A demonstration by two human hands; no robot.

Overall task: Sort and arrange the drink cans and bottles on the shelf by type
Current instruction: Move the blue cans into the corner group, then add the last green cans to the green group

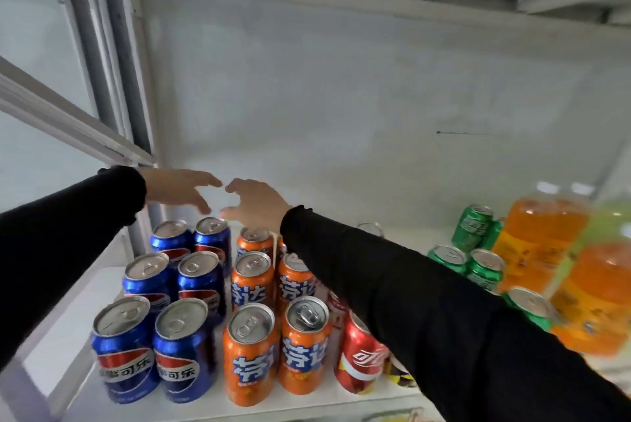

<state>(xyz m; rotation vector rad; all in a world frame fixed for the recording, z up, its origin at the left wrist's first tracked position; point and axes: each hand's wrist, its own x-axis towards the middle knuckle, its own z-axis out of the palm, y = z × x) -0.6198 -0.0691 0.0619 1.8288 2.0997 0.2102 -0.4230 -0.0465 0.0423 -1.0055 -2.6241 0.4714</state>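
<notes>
Left hand (181, 191) and right hand (254, 205) both empty, fingers loosely spread, above back-row blue cans (191, 240) and orange cans (254, 240) on shelf (68, 336).

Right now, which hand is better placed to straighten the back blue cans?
Probably the left hand: it hovers open directly above the back blue cans. The right hand hangs over the orange cans.

On the white shelf (85, 397), blue cola cans (153, 346) stand upright in two columns at the left. Just right of them stand orange soda cans (276, 350), also upright in rows. A red can (358, 360) leans beside those. Green cans (478, 251) cluster far right, next to blurred orange drink bottles (539, 244).
</notes>
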